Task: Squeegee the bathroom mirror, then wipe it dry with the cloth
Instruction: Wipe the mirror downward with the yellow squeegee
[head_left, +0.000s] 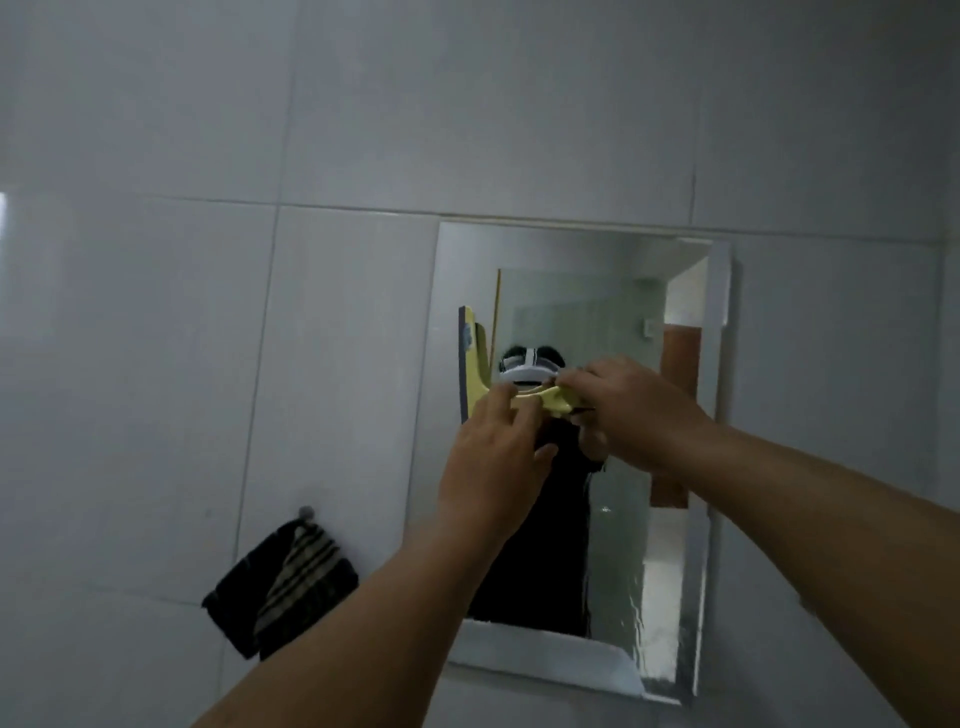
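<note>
At mirror (597, 291) left edge: both hands gripping yellow squeegee (475, 364)
Left hand (493, 457) and right hand (639, 410) closed on handle; blade vertical at left rim, open glass rightward

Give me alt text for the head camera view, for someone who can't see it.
Both hands, left hand and right hand, hold a yellow squeegee with its blade upright against the left edge of a wall mirror. A dark striped cloth hangs from a hook on the white tiled wall, left of the mirror.
</note>
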